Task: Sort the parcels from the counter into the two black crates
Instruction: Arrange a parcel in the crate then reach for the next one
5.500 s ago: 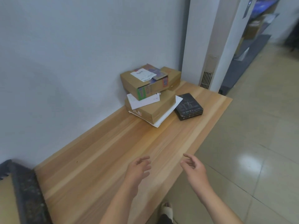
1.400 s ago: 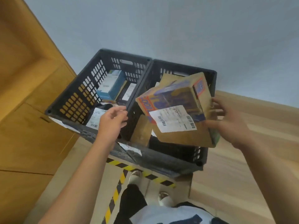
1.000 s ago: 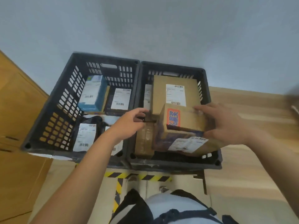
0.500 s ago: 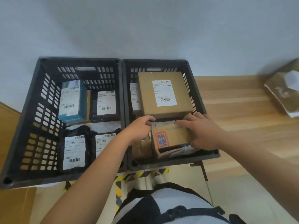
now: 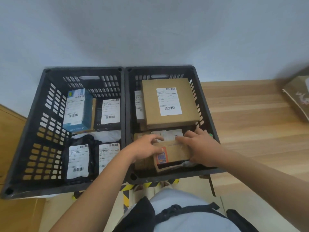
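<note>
Cardboard parcel [image 5: 173,155] now seated at right crate [image 5: 160,69] near end, left hand [image 5: 145,148] and right hand [image 5: 202,148] still gripping it; release due.

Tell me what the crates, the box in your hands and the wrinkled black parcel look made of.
Left crate and right crate: rigid moulded plastic, matte black, judging by the slotted walls. Printed box: brown cardboard, matte, with a colour-printed panel. Black parcel: probably a soft plastic mailer bag, dull and wrinkled, paper label.
</note>
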